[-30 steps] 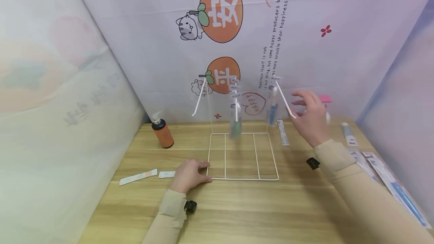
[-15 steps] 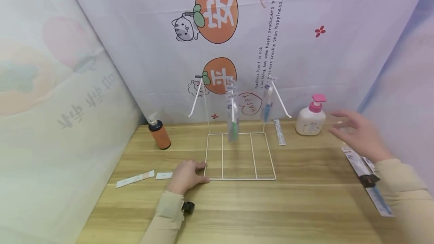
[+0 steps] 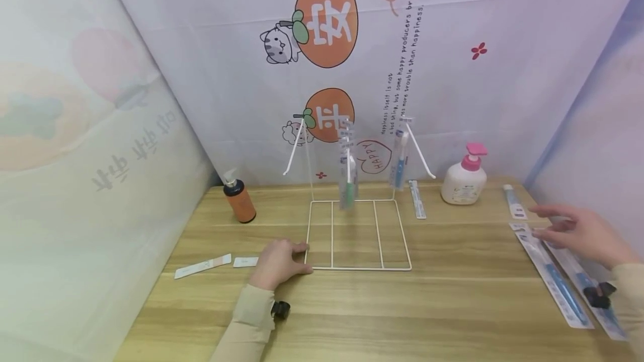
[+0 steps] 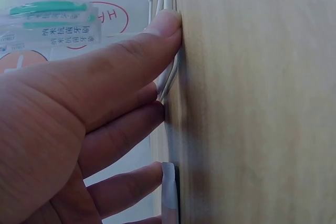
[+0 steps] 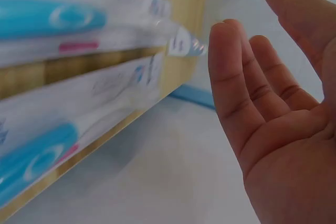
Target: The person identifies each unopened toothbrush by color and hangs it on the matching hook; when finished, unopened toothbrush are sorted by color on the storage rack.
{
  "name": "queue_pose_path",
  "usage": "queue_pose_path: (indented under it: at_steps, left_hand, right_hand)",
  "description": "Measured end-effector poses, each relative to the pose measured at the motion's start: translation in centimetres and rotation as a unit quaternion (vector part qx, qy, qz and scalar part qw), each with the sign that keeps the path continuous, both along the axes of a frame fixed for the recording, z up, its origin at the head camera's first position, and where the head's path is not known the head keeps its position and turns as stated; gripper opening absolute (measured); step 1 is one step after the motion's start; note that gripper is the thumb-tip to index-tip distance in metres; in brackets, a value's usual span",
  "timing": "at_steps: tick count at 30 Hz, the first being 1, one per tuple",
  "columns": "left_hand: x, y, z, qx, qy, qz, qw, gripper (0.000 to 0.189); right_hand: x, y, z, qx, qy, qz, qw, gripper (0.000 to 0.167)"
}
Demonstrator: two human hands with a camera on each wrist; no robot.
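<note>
My left hand (image 3: 276, 264) holds the front left corner of a white wire rack (image 3: 359, 268), its thumb on the front wire and fingertips at the side. A packaged green toothbrush (image 3: 349, 191) hangs from the rack's middle hook, with more packaging behind it. On the right hook hangs a packaged blue toothbrush (image 3: 400, 169); the left hook (image 3: 294, 147) is bare. At far right, my right hand (image 3: 586, 234) hovers with fingers apart and nothing in them. Two packaged blue toothbrushes lie below it, a nearer-centre pack (image 3: 550, 275) and an outer pack (image 3: 578, 281).
A small tube (image 3: 514, 203) lies behind the right hand. A white pump bottle (image 3: 463, 183) with a pink top and a slim packet (image 3: 417, 200) are at the back. An orange-labelled pump bottle (image 3: 240, 203) stands back left. Two flat strips, one a longer strip (image 3: 203, 266), lie left.
My right hand has left the rack's right hook and moved right, past the white pump bottle, to the packaged toothbrushes. The hanging packs have swung slightly. My left hand stays at the rack's corner.
</note>
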State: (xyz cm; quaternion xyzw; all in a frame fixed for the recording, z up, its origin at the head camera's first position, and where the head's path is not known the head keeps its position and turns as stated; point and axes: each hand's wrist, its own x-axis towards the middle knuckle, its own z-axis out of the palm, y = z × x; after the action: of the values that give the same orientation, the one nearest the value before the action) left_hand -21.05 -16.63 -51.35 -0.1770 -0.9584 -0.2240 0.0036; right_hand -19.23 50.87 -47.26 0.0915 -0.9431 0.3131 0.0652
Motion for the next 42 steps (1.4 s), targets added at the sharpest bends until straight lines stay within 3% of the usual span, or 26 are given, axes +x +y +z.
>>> queue_pose_path:
  at_steps: [6,14,24,33,42]
  left_hand:
    - [0.0,0.0,0.1,0.0,-0.002,-0.001,1.0,0.059]
    - [0.0,0.0,0.0,-0.001,-0.003,0.001,1.0,0.059]
    - [-0.1,0.1,0.0,-0.01,0.003,0.001,0.9999,0.059]
    - [0.1,-0.2,0.2,-0.006,-0.002,0.007,1.0,0.059]
    - [0.0,0.0,0.2,-0.004,0.0,0.002,1.0,0.059]
  right_hand:
    - [0.1,3.0,-1.7,0.055,-0.059,0.001,0.9967,0.064]
    - [-0.4,4.7,-2.9,0.118,-0.079,0.001,0.9898,0.064]
    - [-1.3,4.1,-4.2,0.122,-0.118,-0.005,0.9856,0.07]
    - [-1.4,2.8,-4.6,0.116,-0.096,0.009,0.9886,0.065]
    - [-1.8,3.0,-4.8,0.097,-0.111,-0.02,0.9889,0.068]
